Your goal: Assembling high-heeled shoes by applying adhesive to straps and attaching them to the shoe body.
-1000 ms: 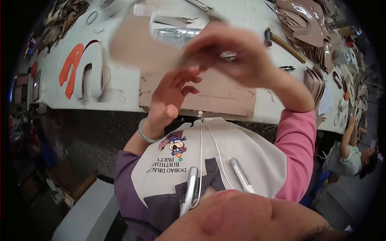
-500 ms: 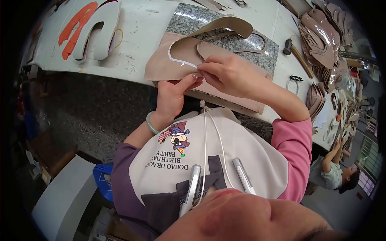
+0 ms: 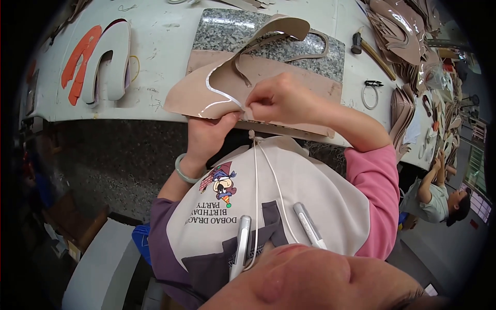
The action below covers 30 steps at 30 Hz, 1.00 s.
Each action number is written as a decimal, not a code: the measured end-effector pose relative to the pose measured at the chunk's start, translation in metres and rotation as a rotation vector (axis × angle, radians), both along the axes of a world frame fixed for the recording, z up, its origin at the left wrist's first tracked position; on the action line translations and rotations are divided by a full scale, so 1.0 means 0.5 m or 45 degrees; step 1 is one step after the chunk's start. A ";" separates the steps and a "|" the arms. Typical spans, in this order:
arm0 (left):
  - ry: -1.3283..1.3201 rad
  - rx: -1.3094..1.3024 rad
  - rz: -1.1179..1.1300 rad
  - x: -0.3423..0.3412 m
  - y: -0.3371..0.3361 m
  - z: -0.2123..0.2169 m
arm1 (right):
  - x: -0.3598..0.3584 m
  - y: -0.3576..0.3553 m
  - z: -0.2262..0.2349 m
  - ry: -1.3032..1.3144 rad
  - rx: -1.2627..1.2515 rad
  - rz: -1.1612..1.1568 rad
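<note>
A beige, curved leather shoe-upper piece (image 3: pixel 181 95) lies at the table's near edge, its long band rising and curling away to the far right. Narrow white tape (image 3: pixel 221 93) follows its inner curved edge, and a second line of it crosses the near corner. My left hand (image 3: pixel 205 137) is closed on the near edge of the piece, thumb on top and fingers hidden underneath. Close to its thumb, my right hand (image 3: pixel 284 101) pinches at the end of the tape, its fingertips partly hidden by the curled hand.
Beneath the work are a speckled stone slab (image 3: pixel 330 54) and a beige sheet (image 3: pixel 323 92). A hammer (image 3: pixel 374 54), thread snips (image 3: pixel 373 83) and stacked leather pieces (image 3: pixel 398 31) lie right. White U-shaped pieces (image 3: pixel 116 62) and orange pieces (image 3: pixel 82 62) lie left. Another person (image 3: pixel 429 199) sits far right.
The leather piece has turned and tilted, with its near corner folded up more, showing a second line of white tape. My right hand sits slightly nearer me, just off the leather's edge.
</note>
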<state>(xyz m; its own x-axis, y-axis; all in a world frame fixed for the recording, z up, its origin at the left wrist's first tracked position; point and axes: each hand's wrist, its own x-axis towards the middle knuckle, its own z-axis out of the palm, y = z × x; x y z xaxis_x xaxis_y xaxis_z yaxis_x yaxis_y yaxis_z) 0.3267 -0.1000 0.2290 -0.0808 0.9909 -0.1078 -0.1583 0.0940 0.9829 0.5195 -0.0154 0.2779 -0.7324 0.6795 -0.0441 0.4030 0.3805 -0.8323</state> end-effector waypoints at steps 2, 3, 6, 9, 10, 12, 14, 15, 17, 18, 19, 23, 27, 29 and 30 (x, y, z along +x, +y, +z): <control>-0.003 -0.101 -0.032 -0.029 0.002 -0.006 | 0.027 0.023 0.011 0.008 -0.068 -0.033; -0.006 -0.155 -0.041 -0.041 0.002 -0.010 | 0.043 0.043 0.028 0.001 -0.265 -0.207; -0.092 -0.236 -0.033 -0.034 0.001 -0.008 | 0.040 0.028 0.022 0.034 -0.253 -0.297; -0.347 -0.278 0.000 -0.010 0.001 0.010 | 0.014 -0.023 -0.003 0.166 0.415 -0.073; -0.348 -0.285 0.001 -0.005 0.002 0.014 | 0.011 -0.028 -0.010 0.165 0.408 -0.074; -0.307 -0.272 -0.018 0.003 0.003 0.024 | 0.005 -0.035 -0.021 0.146 0.392 -0.053; -0.269 -0.256 -0.038 0.010 0.002 0.028 | 0.001 -0.042 -0.031 0.124 0.379 -0.033; -0.270 -0.260 -0.039 0.013 0.000 0.025 | -0.001 -0.045 -0.037 0.123 0.375 -0.034; -0.177 -0.150 -0.021 0.021 -0.009 0.012 | -0.004 -0.048 -0.051 0.106 0.364 -0.041; -0.131 -0.094 -0.012 0.024 -0.013 0.004 | -0.005 -0.050 -0.057 0.098 0.359 -0.045; -0.085 -0.038 -0.004 0.026 -0.017 -0.001 | -0.007 -0.053 -0.062 0.089 0.354 -0.049; 0.267 0.052 -0.010 0.026 -0.021 -0.018 | -0.017 -0.069 -0.076 0.099 0.364 -0.176; 0.424 0.104 -0.064 0.016 -0.019 -0.020 | -0.012 -0.051 -0.067 0.195 0.354 -0.179; 0.463 0.128 -0.111 0.005 -0.022 -0.023 | 0.000 -0.034 -0.041 0.056 -0.061 -0.300; 0.391 -0.026 -0.193 -0.007 -0.026 -0.031 | 0.018 -0.018 -0.048 0.043 0.014 -0.302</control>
<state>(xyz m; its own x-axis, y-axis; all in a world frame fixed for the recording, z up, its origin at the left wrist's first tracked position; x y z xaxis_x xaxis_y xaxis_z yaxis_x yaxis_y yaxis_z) 0.3234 -0.1131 0.2137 0.0352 0.9920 -0.1212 0.1619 0.1140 0.9802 0.5285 -0.0245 0.2540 -0.5532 0.8329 -0.0138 0.4543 0.2878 -0.8431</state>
